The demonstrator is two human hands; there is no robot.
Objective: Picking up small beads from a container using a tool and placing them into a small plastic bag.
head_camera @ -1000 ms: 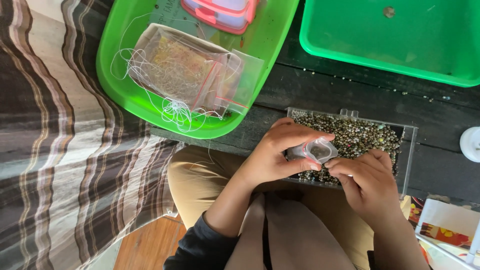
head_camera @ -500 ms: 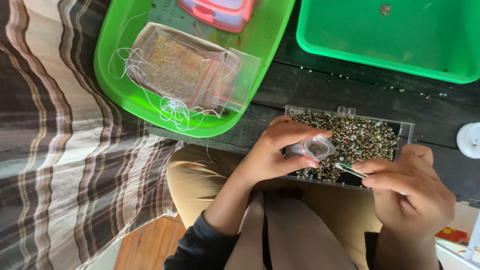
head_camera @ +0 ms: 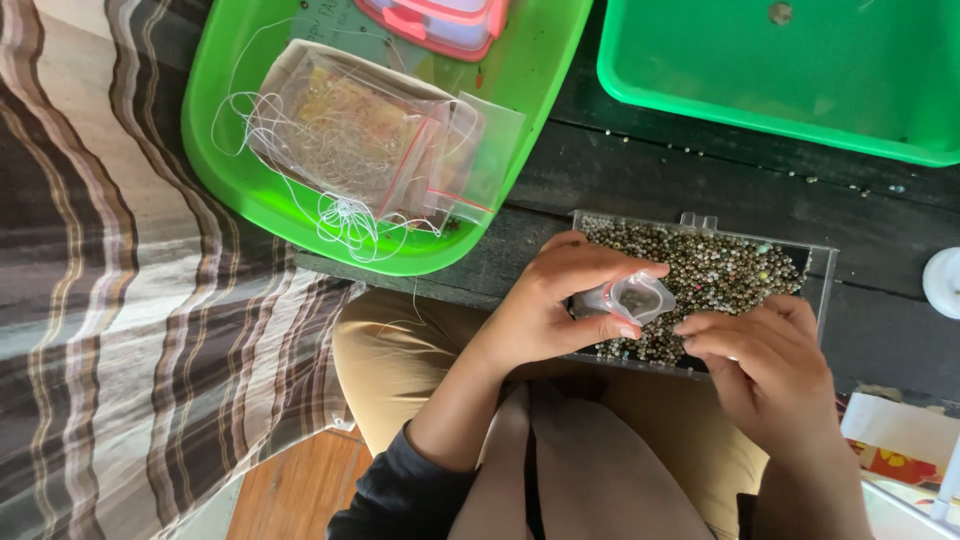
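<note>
The small clear plastic bag point(head_camera: 632, 298) is a little zip pouch, glossy and see-through, its mouth held open into a rounded pocket with a dark pinch of beads inside. It sits just above the near edge of the clear bead box point(head_camera: 822, 270), pinched in the left hand point(head_camera: 545, 305): the thumb presses from below and the forefingers curl over the top, so that hand is closed firmly on the pouch. The right hand point(head_camera: 765, 365) lies at about four o'clock from the pouch, its fingers drawn together with the tips pointing toward the pouch's mouth and nearly meeting it; whether those tips hold a bead cannot be told.

The bead box is a shallow, transparent rectangle with a small hinge tab on its far rim, filled nearly level with tiny beads point(head_camera: 720, 270), mostly dark brown and olive with a few pale ones. It rests on a dark wooden surface point(head_camera: 640, 180), where a few stray beads lie scattered.

At ten o'clock from the hands lies an oval green tray point(head_camera: 230, 170). In it are several clear zip bags point(head_camera: 360, 140) with red seal strips, stacked over one another, and a loose tangle of white thread point(head_camera: 340, 215) spilling toward the tray's near rim. At the tray's far end is a pink-edged clear box point(head_camera: 440, 22), cut off by the frame. At one o'clock stands a rectangular green tub point(head_camera: 700, 95), with a small dark spot on its floor.

A striped brown and cream cloth point(head_camera: 110, 300) covers the nine o'clock side.
</note>
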